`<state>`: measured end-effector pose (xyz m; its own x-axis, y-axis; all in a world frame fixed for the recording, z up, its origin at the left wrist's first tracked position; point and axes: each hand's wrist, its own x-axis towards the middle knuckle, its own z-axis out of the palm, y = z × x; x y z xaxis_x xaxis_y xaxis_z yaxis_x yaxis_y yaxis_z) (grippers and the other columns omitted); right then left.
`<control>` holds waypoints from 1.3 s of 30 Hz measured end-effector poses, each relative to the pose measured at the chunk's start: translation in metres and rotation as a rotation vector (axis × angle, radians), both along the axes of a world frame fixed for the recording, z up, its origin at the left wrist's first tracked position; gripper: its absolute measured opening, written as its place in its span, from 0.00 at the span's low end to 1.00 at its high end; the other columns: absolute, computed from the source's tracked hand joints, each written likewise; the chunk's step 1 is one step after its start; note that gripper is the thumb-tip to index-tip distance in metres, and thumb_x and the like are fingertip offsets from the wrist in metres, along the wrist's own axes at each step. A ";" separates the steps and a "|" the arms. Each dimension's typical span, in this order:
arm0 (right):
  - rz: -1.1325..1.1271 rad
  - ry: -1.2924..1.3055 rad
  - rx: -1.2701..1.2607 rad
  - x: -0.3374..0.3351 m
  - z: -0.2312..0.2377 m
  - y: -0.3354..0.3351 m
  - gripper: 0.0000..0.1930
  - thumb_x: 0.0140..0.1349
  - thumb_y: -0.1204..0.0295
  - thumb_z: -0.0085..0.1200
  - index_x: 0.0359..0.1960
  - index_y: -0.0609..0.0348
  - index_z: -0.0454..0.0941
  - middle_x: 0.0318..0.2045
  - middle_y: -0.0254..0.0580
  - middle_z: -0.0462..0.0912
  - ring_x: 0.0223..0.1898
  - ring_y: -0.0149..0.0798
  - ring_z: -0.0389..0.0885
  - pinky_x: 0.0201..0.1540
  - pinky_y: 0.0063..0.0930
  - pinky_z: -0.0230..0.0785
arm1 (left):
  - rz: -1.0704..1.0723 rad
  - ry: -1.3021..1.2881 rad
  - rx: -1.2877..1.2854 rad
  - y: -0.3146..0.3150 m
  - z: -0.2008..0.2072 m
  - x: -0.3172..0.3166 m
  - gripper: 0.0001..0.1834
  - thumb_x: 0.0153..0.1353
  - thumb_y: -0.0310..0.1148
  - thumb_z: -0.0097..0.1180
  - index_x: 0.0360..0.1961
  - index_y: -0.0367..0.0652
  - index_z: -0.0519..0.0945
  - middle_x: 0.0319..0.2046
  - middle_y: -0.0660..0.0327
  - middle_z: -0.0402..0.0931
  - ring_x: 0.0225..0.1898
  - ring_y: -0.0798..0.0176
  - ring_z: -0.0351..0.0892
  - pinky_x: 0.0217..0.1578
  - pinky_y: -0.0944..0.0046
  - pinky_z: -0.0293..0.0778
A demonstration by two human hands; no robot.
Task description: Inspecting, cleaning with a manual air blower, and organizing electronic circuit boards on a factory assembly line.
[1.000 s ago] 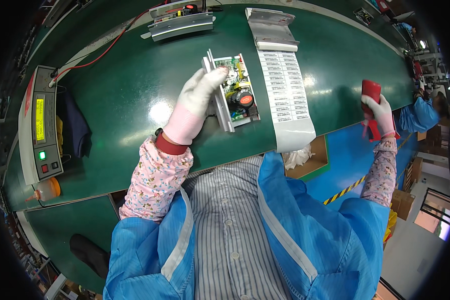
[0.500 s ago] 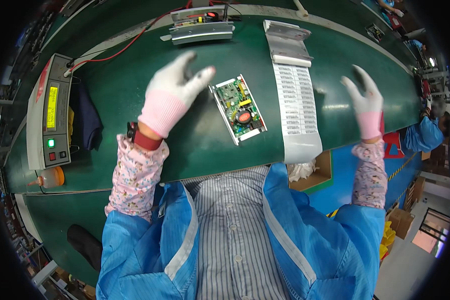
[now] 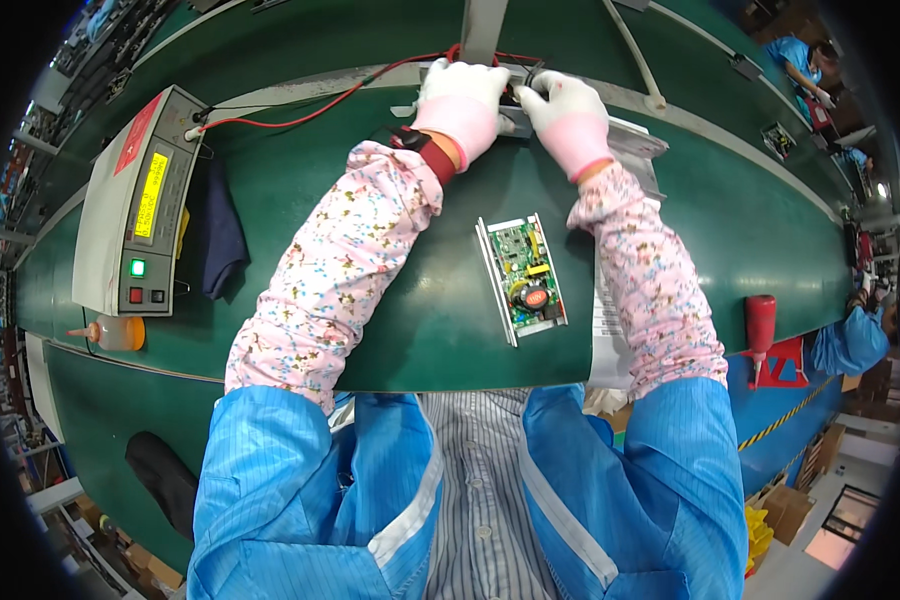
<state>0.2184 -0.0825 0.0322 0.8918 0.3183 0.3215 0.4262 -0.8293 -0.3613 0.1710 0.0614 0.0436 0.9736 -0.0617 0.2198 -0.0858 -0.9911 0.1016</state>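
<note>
At the far side of the bench, both my gloved hands are on a metal-framed circuit board (image 3: 518,118), mostly hidden under them. My left hand (image 3: 462,105) is closed over it, fingers curled over its top and thumb along its front. My right hand (image 3: 570,118) is closed in a pinch at the board's right end, beside a thin black wire (image 3: 532,78); what its fingertips hold is hidden. A second circuit board (image 3: 526,275), green in a silver metal frame, lies untouched nearer me. Red wires (image 3: 458,50) run in behind my left hand.
At left stands a tester (image 3: 142,205) with a lit yellow display, near a dark cloth (image 3: 222,235) and an orange-capped bottle (image 3: 120,332). My right forearm partly covers a label sheet (image 3: 608,335) and a metal holder (image 3: 632,145). A red bottle (image 3: 760,325) is at right.
Both hands have moved forward to the far metal-framed board and closed there; before, they were apart with fingers spread. The view has shifted, and the nearer board still lies on the bench.
</note>
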 end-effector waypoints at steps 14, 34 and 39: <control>0.122 0.190 0.471 -0.070 -0.030 -0.047 0.06 0.64 0.73 0.62 0.37 0.64 0.84 0.28 0.33 0.86 0.25 0.25 0.72 0.30 0.19 0.65 | 0.381 -0.417 -0.132 0.099 0.000 -0.004 0.21 0.49 0.37 0.71 0.43 0.42 0.81 0.36 0.56 0.84 0.42 0.49 0.83 0.55 0.49 0.70; 0.112 0.265 0.570 -0.066 -0.045 -0.048 0.08 0.64 0.73 0.63 0.39 0.66 0.86 0.28 0.35 0.87 0.25 0.24 0.75 0.32 0.17 0.68 | -0.782 0.050 -0.540 0.013 -0.008 -0.130 0.20 0.52 0.36 0.70 0.47 0.46 0.82 0.42 0.60 0.79 0.47 0.55 0.78 0.63 0.52 0.68; 0.111 0.213 0.469 -0.077 -0.024 -0.060 0.10 0.63 0.68 0.64 0.35 0.66 0.86 0.24 0.34 0.86 0.23 0.25 0.74 0.29 0.18 0.67 | -0.614 -0.141 -0.376 -0.004 -0.019 -0.154 0.14 0.54 0.39 0.69 0.39 0.46 0.82 0.37 0.64 0.80 0.45 0.56 0.78 0.63 0.53 0.68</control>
<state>0.1417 -0.1420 0.0083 0.9219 0.2801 0.2675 0.3791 -0.5113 -0.7712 0.0166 0.0576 0.0250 0.7485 -0.4833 0.4540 -0.6521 -0.6605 0.3721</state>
